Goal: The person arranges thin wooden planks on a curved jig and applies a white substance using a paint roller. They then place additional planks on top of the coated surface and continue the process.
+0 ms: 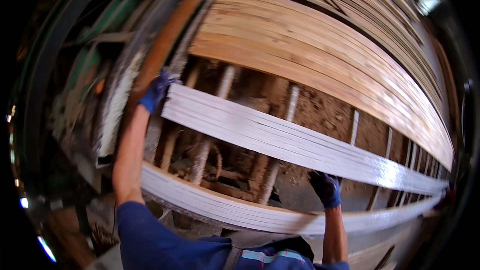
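Observation:
A row of long, narrow white boards [250,122] lies side by side across rails in front of me. My left hand [157,90], in a blue-purple glove, grips the boards at their left end; motion smears its fingertips. Farther right, my right hand [326,190] wears a dark blue glove. Its fingers are curled at the near edge of the same boards, and their tips are partly hidden under it. Closer to my body runs another white-faced length of wood [225,202], which neither hand touches.
Beyond the white boards lies a wide panel of bare wooden boards [280,35]. Metal rails [292,104] cross a bed of brown debris [327,112] below. On the left stands a long rust-brown metal beam [170,35]. More thin strips [380,15] are stacked at the far right.

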{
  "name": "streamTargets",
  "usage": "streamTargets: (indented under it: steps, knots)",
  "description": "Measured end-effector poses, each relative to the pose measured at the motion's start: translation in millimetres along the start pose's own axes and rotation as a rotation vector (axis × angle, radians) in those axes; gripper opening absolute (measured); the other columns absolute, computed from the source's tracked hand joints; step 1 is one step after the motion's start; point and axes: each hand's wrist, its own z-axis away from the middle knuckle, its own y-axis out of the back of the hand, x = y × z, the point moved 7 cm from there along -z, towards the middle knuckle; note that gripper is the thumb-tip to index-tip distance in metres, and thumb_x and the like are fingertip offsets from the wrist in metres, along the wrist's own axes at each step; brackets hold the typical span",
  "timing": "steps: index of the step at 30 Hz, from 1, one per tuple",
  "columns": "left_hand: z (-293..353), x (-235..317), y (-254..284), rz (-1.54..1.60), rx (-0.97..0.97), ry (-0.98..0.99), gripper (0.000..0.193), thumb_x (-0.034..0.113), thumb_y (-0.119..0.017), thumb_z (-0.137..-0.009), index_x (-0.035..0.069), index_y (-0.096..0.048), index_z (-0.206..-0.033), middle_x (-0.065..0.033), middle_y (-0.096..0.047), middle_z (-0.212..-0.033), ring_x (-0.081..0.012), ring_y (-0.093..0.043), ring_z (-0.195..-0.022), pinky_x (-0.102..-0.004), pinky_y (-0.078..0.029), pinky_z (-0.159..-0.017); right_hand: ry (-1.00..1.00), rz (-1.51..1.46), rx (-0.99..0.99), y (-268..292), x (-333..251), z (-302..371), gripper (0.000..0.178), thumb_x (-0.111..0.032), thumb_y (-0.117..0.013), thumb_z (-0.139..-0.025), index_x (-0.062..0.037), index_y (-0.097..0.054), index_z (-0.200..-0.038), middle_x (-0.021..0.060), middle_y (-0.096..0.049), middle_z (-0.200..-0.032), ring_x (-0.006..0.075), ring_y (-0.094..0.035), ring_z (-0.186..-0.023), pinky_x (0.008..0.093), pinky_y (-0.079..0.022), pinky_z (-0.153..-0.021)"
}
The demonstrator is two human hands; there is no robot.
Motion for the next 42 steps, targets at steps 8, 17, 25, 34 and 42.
streamTargets:
  steps: [8,17,25,34,42]
  knots:
    - [25,4,-1,-0.162,0.191,0.088,0.097,0.084,-0.025,-0.080,0.004,-0.052,-0.128,-0.0122,-0.059,-0.118,-0.0208,-0.055,-0.107,-0.0320,-0.043,-0.095,-0.321,-0.102,0.199,67,21,-53,0.015,-0.014,-0.069,-0.080,-0.0058,-0.064,-0.091,0.0138,-0.069,-0.082,0.0308,-0.067,-0.078,0.0377,-0.052,-0.063]
    - [13,41,-63,-0.606,0.259,-0.354,0.039,0.020,-0.041,-0.099,-0.005,-0.051,-0.127,-0.0122,-0.060,-0.123,-0.0179,-0.057,-0.114,-0.0295,-0.048,-0.090,-0.432,-0.934,0.261,29,108,-84,0.057,-0.038,-0.064,-0.086,-0.0062,-0.046,-0.129,0.0149,-0.056,-0.125,0.0285,-0.059,-0.108,0.0401,-0.046,-0.095]
    - [-66,54,-50,-0.723,0.144,-0.343,0.046,0.011,-0.040,-0.097,-0.003,-0.031,-0.140,-0.0121,-0.044,-0.139,-0.0181,-0.046,-0.124,-0.0307,-0.044,-0.094,-0.292,-0.686,0.333,55,100,-161,0.044,-0.036,-0.068,-0.083,-0.0093,-0.054,-0.115,0.0151,-0.060,-0.118,0.0346,-0.055,-0.109,0.0512,-0.043,-0.097]
    - [33,18,-30,-0.723,0.386,-0.339,0.032,0.020,-0.048,-0.097,-0.007,-0.064,-0.103,-0.0089,-0.068,-0.094,-0.0179,-0.065,-0.090,-0.0321,-0.051,-0.077,-0.638,-2.047,0.337,-10,93,-81,0.048,-0.037,-0.058,-0.088,-0.0118,-0.049,-0.128,0.0124,-0.051,-0.130,0.0293,-0.045,-0.124,0.0496,-0.037,-0.104]
    - [98,2,-36,-0.383,0.238,-0.214,0.035,0.010,-0.046,-0.094,-0.011,-0.049,-0.121,-0.0210,-0.058,-0.116,-0.0245,-0.061,-0.101,-0.0304,-0.051,-0.088,-0.709,-2.160,0.391,-19,65,-33,0.055,-0.030,-0.063,-0.085,-0.0079,-0.044,-0.132,0.0140,-0.048,-0.133,0.0313,-0.043,-0.125,0.0511,-0.035,-0.105]
